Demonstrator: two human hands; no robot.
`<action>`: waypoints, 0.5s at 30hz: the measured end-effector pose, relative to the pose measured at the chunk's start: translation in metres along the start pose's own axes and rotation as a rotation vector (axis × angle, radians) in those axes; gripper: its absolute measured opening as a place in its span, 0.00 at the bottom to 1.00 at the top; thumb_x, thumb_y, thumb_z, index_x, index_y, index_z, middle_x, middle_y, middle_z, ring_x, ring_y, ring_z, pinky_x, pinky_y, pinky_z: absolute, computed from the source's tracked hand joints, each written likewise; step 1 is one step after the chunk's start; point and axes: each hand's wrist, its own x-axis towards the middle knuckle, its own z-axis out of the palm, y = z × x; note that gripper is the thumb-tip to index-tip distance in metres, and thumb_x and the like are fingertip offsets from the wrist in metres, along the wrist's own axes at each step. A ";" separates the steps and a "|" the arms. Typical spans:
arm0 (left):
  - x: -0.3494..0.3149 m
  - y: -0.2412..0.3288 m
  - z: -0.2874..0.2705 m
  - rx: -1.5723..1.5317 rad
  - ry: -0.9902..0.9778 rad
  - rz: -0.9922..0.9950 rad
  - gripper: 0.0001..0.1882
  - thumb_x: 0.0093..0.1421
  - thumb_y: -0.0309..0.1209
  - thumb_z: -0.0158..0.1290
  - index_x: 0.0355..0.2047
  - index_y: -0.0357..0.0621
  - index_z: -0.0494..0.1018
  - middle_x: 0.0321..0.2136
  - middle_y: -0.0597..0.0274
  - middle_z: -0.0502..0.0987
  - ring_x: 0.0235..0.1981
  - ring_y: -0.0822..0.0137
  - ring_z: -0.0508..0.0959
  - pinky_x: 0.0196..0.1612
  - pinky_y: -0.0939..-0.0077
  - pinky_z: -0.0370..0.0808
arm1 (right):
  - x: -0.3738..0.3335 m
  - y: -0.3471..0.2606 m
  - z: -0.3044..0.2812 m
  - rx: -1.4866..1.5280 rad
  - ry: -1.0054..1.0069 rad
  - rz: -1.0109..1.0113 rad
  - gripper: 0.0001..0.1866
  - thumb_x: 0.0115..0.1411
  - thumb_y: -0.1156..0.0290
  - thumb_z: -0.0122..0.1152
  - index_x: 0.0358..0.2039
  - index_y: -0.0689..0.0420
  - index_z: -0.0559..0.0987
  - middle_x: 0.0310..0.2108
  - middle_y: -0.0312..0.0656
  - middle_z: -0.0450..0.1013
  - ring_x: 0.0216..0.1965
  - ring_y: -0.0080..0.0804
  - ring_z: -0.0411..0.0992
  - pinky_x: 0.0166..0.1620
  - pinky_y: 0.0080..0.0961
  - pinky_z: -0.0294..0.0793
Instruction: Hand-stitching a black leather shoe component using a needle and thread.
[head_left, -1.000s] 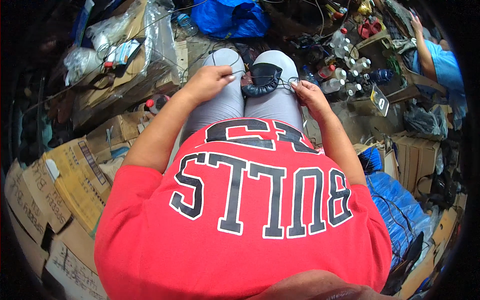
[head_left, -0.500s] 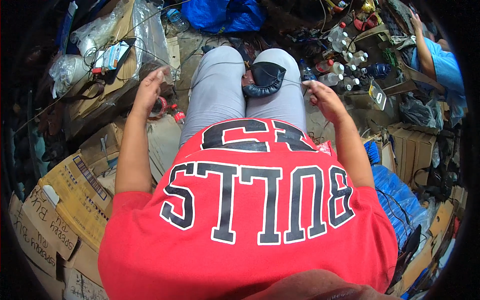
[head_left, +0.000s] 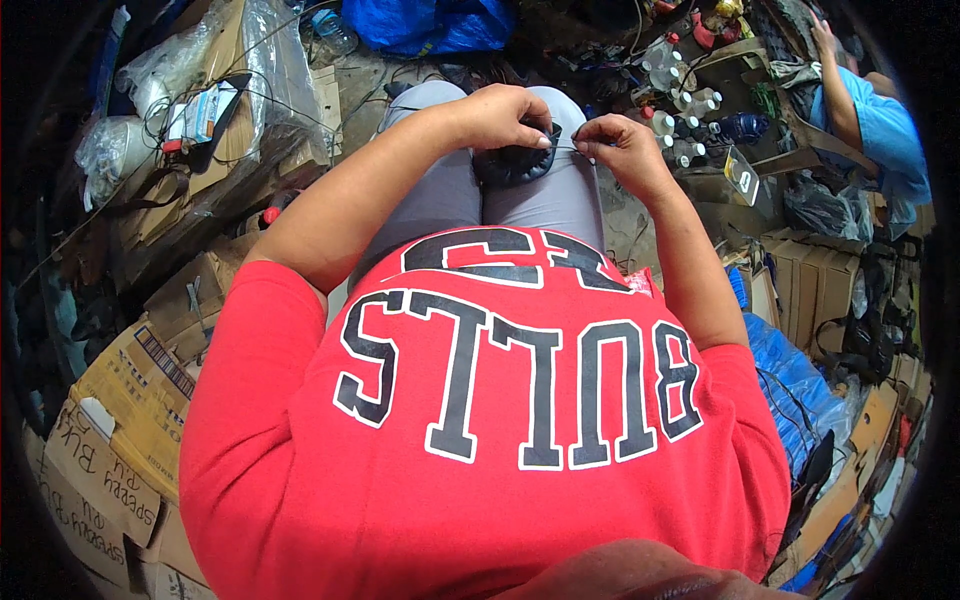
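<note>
A black leather shoe upper [head_left: 513, 167] with a gathered, puckered edge lies across my thighs, over the grey trousers [head_left: 545, 205]. My left hand [head_left: 505, 115] is over it, thumb and fingers closed on its upper edge and partly hiding it. Just to the right, my right hand [head_left: 622, 150] is closed in a pinch on a thin thread. The thread [head_left: 566, 149] runs short and taut between the shoe upper and my right fingertips. Whether a needle is in either hand is too small to tell.
Plastic bottles [head_left: 690, 122] stand in a cluster at the far right. A person in a blue shirt [head_left: 885, 125] sits beyond them. Cardboard [head_left: 140, 390] lies at the left, and flattened boxes [head_left: 815, 290] stand at the right. A blue plastic bag [head_left: 430, 22] lies ahead.
My hands were spread wide to either side of my knees. Both have come inward, the left one onto the shoe upper, the right one close beside it.
</note>
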 end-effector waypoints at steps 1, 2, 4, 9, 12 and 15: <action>0.001 0.000 -0.001 -0.049 -0.086 -0.044 0.15 0.51 0.35 0.59 0.36 0.40 0.75 0.32 0.58 0.74 0.34 0.66 0.74 0.35 0.73 0.71 | 0.000 0.002 -0.001 0.022 -0.014 0.048 0.10 0.49 0.80 0.62 0.35 0.61 0.79 0.29 0.38 0.73 0.32 0.22 0.71 0.37 0.19 0.70; 0.002 -0.001 -0.002 -0.050 -0.088 -0.048 0.15 0.51 0.35 0.59 0.36 0.40 0.75 0.32 0.58 0.74 0.34 0.66 0.74 0.35 0.73 0.71 | -0.001 0.004 -0.007 0.012 -0.024 0.094 0.12 0.49 0.79 0.62 0.37 0.58 0.79 0.30 0.39 0.74 0.32 0.23 0.71 0.37 0.20 0.70; 0.001 0.001 -0.005 -0.151 -0.136 -0.083 0.13 0.51 0.34 0.59 0.35 0.41 0.76 0.32 0.61 0.73 0.33 0.68 0.74 0.36 0.76 0.71 | -0.007 0.012 -0.033 -0.229 -0.069 0.190 0.17 0.49 0.75 0.63 0.42 0.51 0.79 0.33 0.40 0.75 0.34 0.23 0.72 0.38 0.23 0.71; 0.007 -0.013 0.002 -0.257 -0.099 0.000 0.15 0.48 0.34 0.60 0.35 0.41 0.78 0.31 0.58 0.79 0.35 0.67 0.76 0.43 0.75 0.69 | -0.035 0.051 -0.060 -0.462 -0.270 0.420 0.14 0.50 0.73 0.63 0.39 0.49 0.80 0.32 0.40 0.75 0.34 0.24 0.72 0.38 0.22 0.70; 0.011 -0.022 0.004 -0.363 -0.130 -0.046 0.14 0.48 0.33 0.60 0.35 0.40 0.78 0.29 0.63 0.78 0.32 0.72 0.74 0.40 0.78 0.69 | -0.026 0.025 -0.041 -0.233 -0.219 0.274 0.11 0.49 0.75 0.63 0.36 0.51 0.81 0.31 0.38 0.74 0.34 0.25 0.72 0.38 0.21 0.70; 0.007 -0.009 0.000 -0.414 -0.170 -0.096 0.12 0.49 0.32 0.60 0.34 0.41 0.77 0.27 0.68 0.77 0.29 0.76 0.72 0.36 0.81 0.68 | -0.012 -0.006 -0.012 -0.053 -0.030 0.008 0.09 0.49 0.77 0.63 0.33 0.52 0.81 0.29 0.36 0.73 0.33 0.25 0.72 0.38 0.20 0.70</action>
